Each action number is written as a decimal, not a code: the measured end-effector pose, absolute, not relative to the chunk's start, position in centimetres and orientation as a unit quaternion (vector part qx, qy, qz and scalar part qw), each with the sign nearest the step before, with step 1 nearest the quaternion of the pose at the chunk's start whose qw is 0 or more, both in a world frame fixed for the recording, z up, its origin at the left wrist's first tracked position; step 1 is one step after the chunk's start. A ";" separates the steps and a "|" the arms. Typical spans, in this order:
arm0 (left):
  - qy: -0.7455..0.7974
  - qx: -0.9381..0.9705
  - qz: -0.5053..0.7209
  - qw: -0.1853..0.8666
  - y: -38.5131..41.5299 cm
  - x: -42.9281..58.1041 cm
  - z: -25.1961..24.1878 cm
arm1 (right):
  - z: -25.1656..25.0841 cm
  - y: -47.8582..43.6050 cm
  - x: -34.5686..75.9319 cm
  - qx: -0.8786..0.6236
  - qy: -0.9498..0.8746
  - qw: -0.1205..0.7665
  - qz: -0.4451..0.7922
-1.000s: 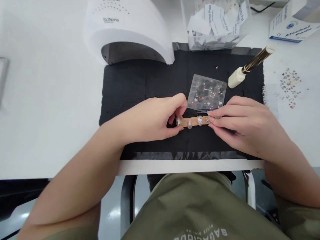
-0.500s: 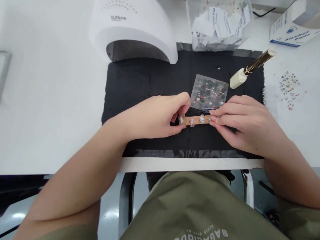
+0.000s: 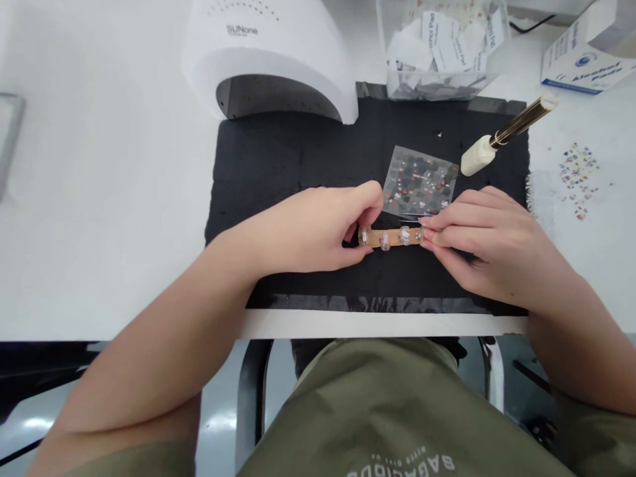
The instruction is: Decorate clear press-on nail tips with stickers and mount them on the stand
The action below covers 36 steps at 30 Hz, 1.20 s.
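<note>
- Left hand (image 3: pixel 308 225): closed in a pinch on the left end of a wooden craft stick (image 3: pixel 392 237), thumb below, fingers curled over.
- Right hand (image 3: pixel 484 244): closed in a pinch on the right end, fingertips against the last piece.
- Position: stick held crosswise over a black mat (image 3: pixel 258 159), just near of a clear sticker sheet (image 3: pixel 420 182). Contact with the mat cannot be told.
- Handling, judged: the two-ended pinch looks sound. Fingertips should stay off the tops of the pieces, and the stick level.
- Condition: four clear nail tips (image 3: pixel 385 242) stand in a row along the stick, the rightmost crowded by fingertips. Surface detail is too small to assess.
- Surroundings: UV nail lamp (image 3: pixel 268 59) far left; clear bin (image 3: pixel 440 83) far; cream-capped tool (image 3: pixel 477 156) on the mat, right; nail gems (image 3: pixel 576 179) on the table, right.
</note>
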<state>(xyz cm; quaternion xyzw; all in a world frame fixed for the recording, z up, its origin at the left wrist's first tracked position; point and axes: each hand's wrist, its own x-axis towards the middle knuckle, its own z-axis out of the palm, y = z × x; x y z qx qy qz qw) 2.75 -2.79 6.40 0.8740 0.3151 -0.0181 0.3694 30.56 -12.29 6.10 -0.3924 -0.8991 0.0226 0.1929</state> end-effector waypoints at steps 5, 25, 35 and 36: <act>0.315 0.875 -0.021 0.367 -2.8 2.8 6.5 | 6.2 -12.3 30.5 -0.400 -0.897 0.188 0.021; 0.321 0.876 -0.025 0.359 -3.0 3.0 6.8 | 6.3 -12.3 30.7 -0.388 -0.901 0.194 0.029; 0.322 0.876 -0.025 0.358 -2.9 3.0 6.4 | 6.7 -12.8 30.3 -0.398 -0.898 0.189 0.004; 0.323 0.875 -0.023 0.361 -2.9 2.9 6.4 | 6.8 -12.8 30.4 -0.394 -0.898 0.193 0.007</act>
